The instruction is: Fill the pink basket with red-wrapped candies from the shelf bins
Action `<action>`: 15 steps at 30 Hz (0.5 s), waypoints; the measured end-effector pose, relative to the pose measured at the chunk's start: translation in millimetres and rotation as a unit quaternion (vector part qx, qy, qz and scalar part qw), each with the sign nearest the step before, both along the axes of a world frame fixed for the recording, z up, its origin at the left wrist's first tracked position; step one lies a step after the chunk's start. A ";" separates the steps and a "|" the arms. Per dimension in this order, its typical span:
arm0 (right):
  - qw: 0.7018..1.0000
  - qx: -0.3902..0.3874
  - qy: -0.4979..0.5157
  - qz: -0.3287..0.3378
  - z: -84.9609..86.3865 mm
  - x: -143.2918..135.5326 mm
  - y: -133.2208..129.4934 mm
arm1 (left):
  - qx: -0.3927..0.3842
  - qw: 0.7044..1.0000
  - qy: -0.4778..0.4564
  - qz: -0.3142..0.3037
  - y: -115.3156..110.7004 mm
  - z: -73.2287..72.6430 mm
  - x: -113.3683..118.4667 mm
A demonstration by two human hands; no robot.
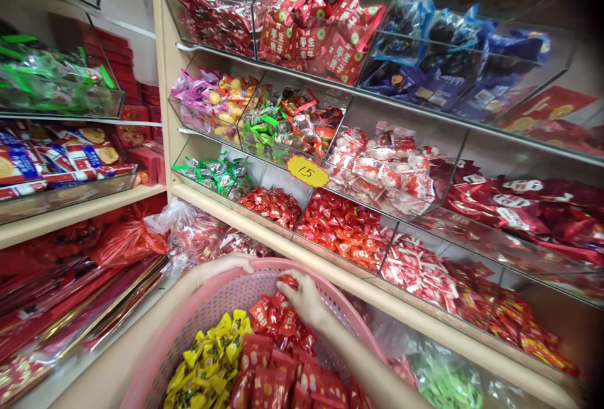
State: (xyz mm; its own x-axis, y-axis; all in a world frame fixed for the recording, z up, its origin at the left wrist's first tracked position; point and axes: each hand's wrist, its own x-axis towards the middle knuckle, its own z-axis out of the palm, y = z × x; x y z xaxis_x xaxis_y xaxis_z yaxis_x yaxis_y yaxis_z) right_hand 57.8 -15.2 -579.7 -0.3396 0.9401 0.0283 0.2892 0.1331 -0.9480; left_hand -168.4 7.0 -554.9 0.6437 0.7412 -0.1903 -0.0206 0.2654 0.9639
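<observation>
Right hand (pixel 306 297) inside far part of pink basket (pixel 221 296), pinching a red-wrapped candy (pixel 288 281) just above red packets (pixel 278 318). Left hand (pixel 229 264) at far-left rim; fingers partly hidden, cannot tell whether closed. Yellow packets (pixel 207 358) at left in basket.

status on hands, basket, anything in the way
Left hand at rim of pink basket. Right hand inside it, holding red-wrapped candy. Wooden shelf edge just beyond.
</observation>
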 end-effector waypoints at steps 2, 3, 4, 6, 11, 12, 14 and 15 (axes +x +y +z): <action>1.000 -0.023 0.008 0.002 -4.7 -1.1 -0.4 | 0.012 1.000 -0.003 -0.006 1.0 -1.1 -1.0; 0.999 -0.031 0.007 0.004 -5.8 -1.1 -0.9 | 0.018 1.000 -0.002 -0.007 1.8 -2.1 -1.4; 0.999 -0.039 0.005 0.006 -6.3 -0.9 -1.4 | 0.020 1.000 -0.003 -0.008 2.7 -3.3 -1.7; 0.998 -0.059 0.002 0.006 -5.9 0.5 -2.2 | 0.016 1.000 -0.007 -0.012 4.5 -6.1 -1.8; 0.998 0.015 -0.062 -0.009 0.4 10.0 -1.1 | -0.015 1.000 -0.018 -0.009 4.8 -8.4 -1.4; 0.995 0.049 -0.082 -0.018 2.1 12.4 -0.8 | -0.019 1.000 -0.017 -0.005 4.0 -7.5 -1.5; 0.989 0.089 -0.113 -0.037 5.4 16.3 -1.1 | -0.019 1.000 -0.011 0.004 2.3 -5.4 -1.7; 0.987 0.093 -0.121 -0.041 6.8 17.6 -1.9 | -0.016 1.000 -0.003 0.010 1.7 -4.6 -1.9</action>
